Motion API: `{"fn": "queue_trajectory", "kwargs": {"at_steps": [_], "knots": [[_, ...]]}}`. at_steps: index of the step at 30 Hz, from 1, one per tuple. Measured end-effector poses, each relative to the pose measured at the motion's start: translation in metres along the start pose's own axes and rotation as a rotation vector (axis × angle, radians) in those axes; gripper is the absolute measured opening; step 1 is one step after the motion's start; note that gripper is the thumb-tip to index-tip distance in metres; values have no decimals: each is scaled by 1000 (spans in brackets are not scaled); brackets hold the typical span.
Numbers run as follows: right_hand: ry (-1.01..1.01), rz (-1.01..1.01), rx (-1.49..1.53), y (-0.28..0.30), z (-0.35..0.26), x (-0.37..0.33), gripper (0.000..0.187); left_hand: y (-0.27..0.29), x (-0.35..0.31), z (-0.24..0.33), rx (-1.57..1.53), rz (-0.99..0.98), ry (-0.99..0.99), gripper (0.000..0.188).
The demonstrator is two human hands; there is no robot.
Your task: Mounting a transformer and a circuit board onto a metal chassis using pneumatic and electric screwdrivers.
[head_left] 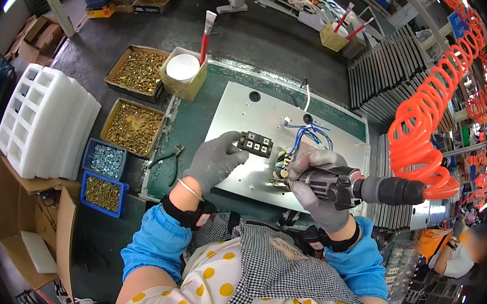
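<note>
My left hand (214,162) fingers rest on the black module (256,144) on the metal plate (263,117). My right hand (318,194) clenches the pneumatic screwdriver (354,186) (orange coiled hose (429,114) attached). Cardboard boxes (134,126) hold brass screws; blue bins (103,193) hold more.

The tip of the power screwdriver (354,186) is hidden behind the right hand (316,195). Part of the black block (255,143) is covered by the left hand (213,161). The small parts in the far boxes (139,71) are too small to be told apart.
</note>
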State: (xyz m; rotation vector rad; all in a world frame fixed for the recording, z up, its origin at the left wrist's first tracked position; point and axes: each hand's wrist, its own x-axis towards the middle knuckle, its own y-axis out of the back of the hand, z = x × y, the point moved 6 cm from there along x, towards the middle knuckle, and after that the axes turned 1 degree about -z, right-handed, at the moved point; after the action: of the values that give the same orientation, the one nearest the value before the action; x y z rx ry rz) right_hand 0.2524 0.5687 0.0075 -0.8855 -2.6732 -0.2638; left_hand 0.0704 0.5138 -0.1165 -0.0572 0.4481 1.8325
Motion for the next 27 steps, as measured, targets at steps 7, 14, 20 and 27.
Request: {"fn": "queue_trajectory", "kwargs": {"at_steps": [7, 14, 20, 27], "knots": [[-1, -5, -42, -5, -9, 2, 48, 34, -10, -29, -257, 218, 22, 51], [-126, 144, 210, 0, 10, 7, 51, 47, -18, -75, -41, 363, 195, 52], [-183, 232, 84, 2, 7, 14, 44, 38, -16, -79, -14, 221, 218, 46], [-69, 419, 113, -3, 7, 16, 45, 37, -20, -70, -97, 269, 208, 39]]}}
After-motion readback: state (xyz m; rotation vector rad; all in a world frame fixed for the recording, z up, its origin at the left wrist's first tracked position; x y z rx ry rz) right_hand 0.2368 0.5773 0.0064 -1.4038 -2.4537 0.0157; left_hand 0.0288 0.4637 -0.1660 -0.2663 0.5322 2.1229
